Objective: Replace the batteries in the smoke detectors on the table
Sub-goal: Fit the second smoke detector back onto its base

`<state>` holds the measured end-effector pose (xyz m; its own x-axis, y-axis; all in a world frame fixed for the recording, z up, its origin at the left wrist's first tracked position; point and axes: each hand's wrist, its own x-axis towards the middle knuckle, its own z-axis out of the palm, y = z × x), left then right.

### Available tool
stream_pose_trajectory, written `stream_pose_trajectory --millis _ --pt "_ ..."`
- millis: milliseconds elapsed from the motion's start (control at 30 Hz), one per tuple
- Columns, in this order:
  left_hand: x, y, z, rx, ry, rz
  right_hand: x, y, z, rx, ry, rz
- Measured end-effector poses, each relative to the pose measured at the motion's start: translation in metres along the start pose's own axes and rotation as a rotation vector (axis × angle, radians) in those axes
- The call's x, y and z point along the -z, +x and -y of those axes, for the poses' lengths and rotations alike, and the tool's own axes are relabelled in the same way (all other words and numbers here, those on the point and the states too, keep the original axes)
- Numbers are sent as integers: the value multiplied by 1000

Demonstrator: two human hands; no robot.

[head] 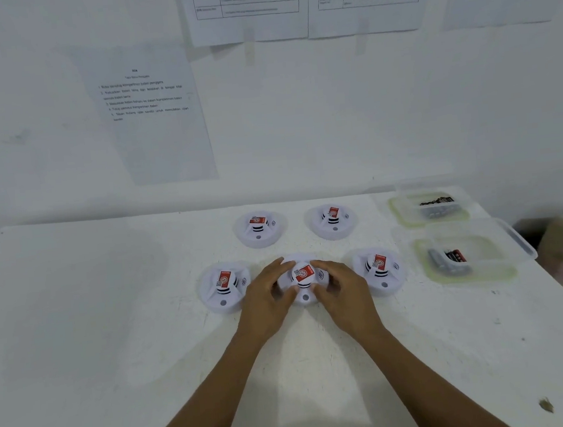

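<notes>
Detector [304, 277] in the front row sits right between both hands. Left hand [266, 295] and right hand [341, 292] each grip its sides.

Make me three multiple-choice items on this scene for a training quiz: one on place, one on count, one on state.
1. Where are the clear tubs of batteries?
A. table's right side
B. table's left side
C. on the wall

2. How many smoke detectors are on the table?
A. three
B. five
C. seven

3. What are the hands doing?
A. resting flat
B. holding a tub
C. both holding the middle front detector

Answers: 1 A, tubs sit right of the detectors. 2 B, two behind, three in front. 3 C, left hand and right hand flank it.
</notes>
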<state>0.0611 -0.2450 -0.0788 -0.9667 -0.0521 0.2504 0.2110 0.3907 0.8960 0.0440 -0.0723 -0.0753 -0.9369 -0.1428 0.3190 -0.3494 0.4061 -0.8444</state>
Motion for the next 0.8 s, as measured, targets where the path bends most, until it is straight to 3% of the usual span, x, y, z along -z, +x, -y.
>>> stream_pose_trajectory --millis 267,400,467,567,600,667,800 --pt "-3 16 0 32 242 32 -14 9 -2 -19 -49 -94" --pt "-4 14 4 51 289 178 -19 3 -2 -31 -110 -105" --pt "6 16 -1 -54 413 114 -19 3 -2 -8 -146 -99" --pt "40 20 -1 -369 736 -56 -17 2 -3 -8 -167 -90" --pt "54 22 7 -381 850 -48 -17 1 -2 -10 -173 -99" --pt "79 19 23 -286 982 37 -16 0 -1 3 -187 -112" --pt "91 9 36 -223 933 91 -15 -2 4 47 -220 -127"
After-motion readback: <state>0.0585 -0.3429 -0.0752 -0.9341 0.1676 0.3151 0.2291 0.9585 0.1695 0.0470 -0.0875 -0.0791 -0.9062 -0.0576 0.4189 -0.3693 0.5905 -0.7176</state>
